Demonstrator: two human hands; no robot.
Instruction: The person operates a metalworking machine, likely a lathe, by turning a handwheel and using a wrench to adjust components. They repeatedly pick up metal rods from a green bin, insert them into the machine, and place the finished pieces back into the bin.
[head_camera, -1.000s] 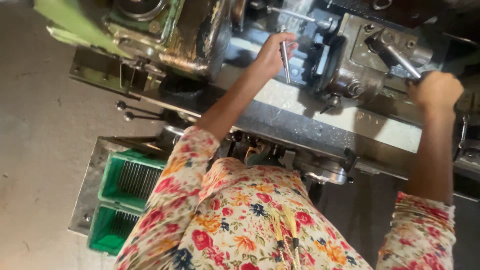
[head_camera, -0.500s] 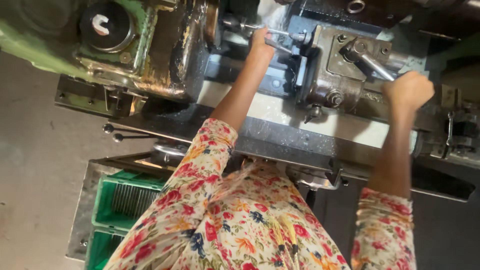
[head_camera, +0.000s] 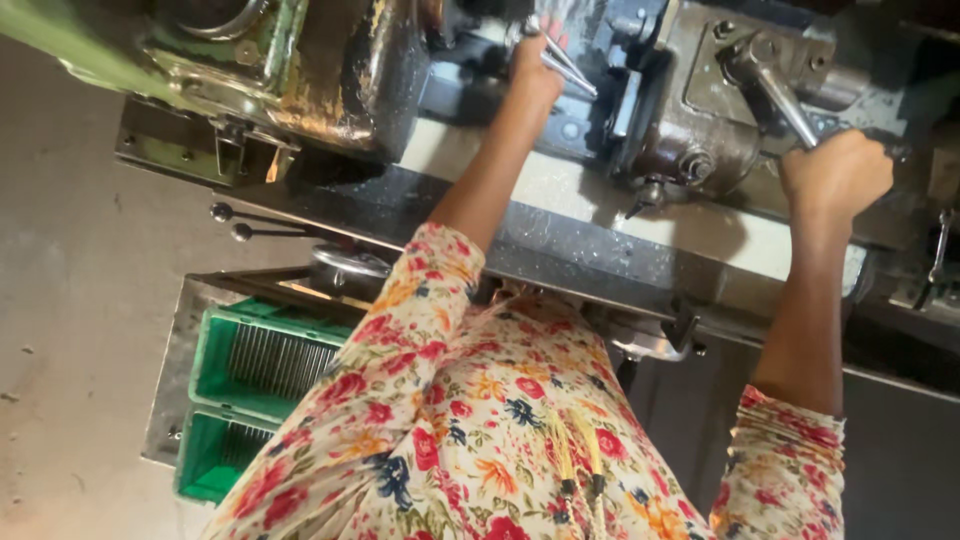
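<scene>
Floor (head_camera: 70, 300): grey concrete, far left.

Crates (head_camera: 262, 370): two green plastic ones, lower left, inside a metal frame; the upper holds rows of thin metal rods.

Machine head (head_camera: 270, 60): worn green and yellow casting at the upper left, with two ball-ended levers (head_camera: 225, 222) below its base.

Machine bed (head_camera: 560, 250): dark ledge running left to right, with a pale strip dusted with fine swarf along its far side.

Left hand (head_camera: 535, 75): arm stretched up from a flowered sleeve (head_camera: 400, 340); fingers curled about a thin metal rod (head_camera: 565, 65) at the dark fixture in the upper middle. The rod slants down to the right out of the hand.

Housing (head_camera: 700, 130): grey block right of the fixture, bolt heads showing.

Right hand (head_camera: 835, 175): closed in a fist about the end of the lever (head_camera: 785, 95), a steel bar that slopes up to the left into the housing. The hand sits over the bed's right end.
</scene>
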